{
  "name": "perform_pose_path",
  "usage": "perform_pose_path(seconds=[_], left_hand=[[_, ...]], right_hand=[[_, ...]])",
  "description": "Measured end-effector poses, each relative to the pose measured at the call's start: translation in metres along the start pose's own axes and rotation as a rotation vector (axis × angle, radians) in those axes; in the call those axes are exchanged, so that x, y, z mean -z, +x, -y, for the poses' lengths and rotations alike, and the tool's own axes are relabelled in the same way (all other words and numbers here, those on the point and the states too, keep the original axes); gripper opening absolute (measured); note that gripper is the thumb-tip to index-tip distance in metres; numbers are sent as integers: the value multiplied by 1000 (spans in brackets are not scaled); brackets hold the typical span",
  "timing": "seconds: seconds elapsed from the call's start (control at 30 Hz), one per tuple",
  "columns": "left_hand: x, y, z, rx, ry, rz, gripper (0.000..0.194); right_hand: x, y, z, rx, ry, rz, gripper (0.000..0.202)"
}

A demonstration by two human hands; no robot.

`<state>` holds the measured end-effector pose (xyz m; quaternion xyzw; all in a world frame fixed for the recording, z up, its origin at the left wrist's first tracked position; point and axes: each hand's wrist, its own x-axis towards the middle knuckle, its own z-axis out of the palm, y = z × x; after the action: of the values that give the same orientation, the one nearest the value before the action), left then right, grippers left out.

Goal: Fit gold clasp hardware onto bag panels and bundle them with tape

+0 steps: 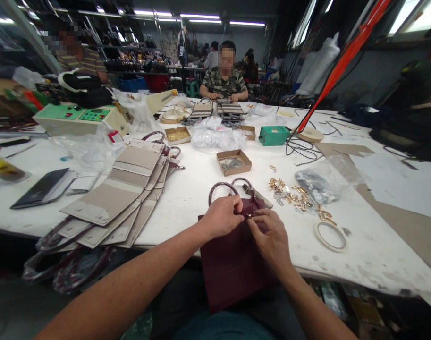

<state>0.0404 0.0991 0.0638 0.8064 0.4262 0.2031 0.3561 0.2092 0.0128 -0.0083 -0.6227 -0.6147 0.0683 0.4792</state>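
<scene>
A burgundy handbag piece (232,269) hangs over the table's front edge towards my lap, its plastic-wrapped handles (218,186) standing up on the tabletop. My left hand (223,216) is closed, thumb and fingers pinching the bag near its upper part, below the handles. Opposite it, my right hand (272,236) pinches a small shiny metal fitting (249,216) against the same spot. The fingertips of both hands nearly meet, and they hide part of the fitting. Gold metal fittings (302,200) lie loose to the right of my right hand.
Beige bag panels (130,184) overlap in a stack on the left. Ahead are a cardboard tray (233,162) of small metal parts and a green box (273,135). A tape roll (330,236) lies at right. Across the table sits a co-worker (224,80); an orange-wrapped cable (335,71) hangs down.
</scene>
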Motion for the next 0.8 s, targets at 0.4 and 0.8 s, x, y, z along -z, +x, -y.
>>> perform_pose_path(seconds=[0.4,0.8], left_hand=[[-2,-6,-3,-66,29,-41,21],[1,-17,-9,-111,36,-81,16]], right_hand=[[19,22,14,140,-152,168,11],[24,41,8,-7,172,278,15]])
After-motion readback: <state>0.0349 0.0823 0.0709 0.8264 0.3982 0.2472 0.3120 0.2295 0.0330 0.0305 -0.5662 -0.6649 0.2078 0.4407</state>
